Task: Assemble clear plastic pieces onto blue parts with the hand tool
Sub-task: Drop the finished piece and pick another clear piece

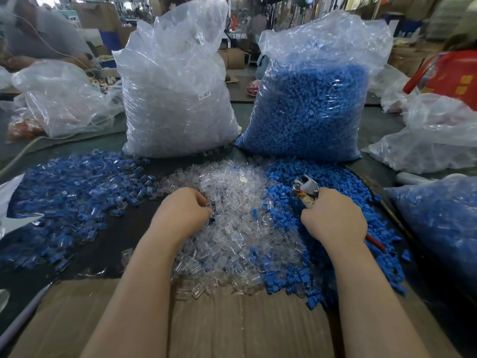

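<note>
My left hand point(182, 211) curls into the clear pieces point(232, 202), pinching something I can't make out. My right hand point(333, 215) grips the pliers point(305, 188), nose pointing away over the blue parts point(322, 177), nearer to it.

Blue parts point(317, 182); clear plastic pieces point(232, 202); red-handled silver hand tool point(307, 189); brown cardboard point(232, 326).

Reaching forward with both bare forearms; left hand point(180, 213) curling its fingers, palm down; right hand point(333, 215) gripping a tool's handles.
</note>
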### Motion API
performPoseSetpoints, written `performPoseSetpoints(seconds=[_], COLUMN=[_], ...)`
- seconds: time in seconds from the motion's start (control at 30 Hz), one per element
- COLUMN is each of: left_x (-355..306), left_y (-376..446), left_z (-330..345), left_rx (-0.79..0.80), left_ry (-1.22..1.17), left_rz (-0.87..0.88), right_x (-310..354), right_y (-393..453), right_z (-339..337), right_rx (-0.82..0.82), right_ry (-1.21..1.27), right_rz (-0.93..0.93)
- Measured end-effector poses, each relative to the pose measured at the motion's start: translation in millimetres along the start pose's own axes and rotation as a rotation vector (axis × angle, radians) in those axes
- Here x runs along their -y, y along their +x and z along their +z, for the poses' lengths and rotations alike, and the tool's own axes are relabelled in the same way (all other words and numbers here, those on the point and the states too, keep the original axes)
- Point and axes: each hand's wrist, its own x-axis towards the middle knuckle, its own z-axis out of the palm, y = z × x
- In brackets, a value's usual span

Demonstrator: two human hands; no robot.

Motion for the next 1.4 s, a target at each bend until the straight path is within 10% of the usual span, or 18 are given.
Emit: performPoseSetpoints(seconds=[1.4], left_x=[-54], left_y=[-24], left_z=[27], left_rx=[-0.220], left_ry=[-0.629], left_rz=[0.180], right_x=[29], right_y=[-19], right_z=[-18], right_rx=[0.066], right_ry=[0.890], right_rz=[-0.454])
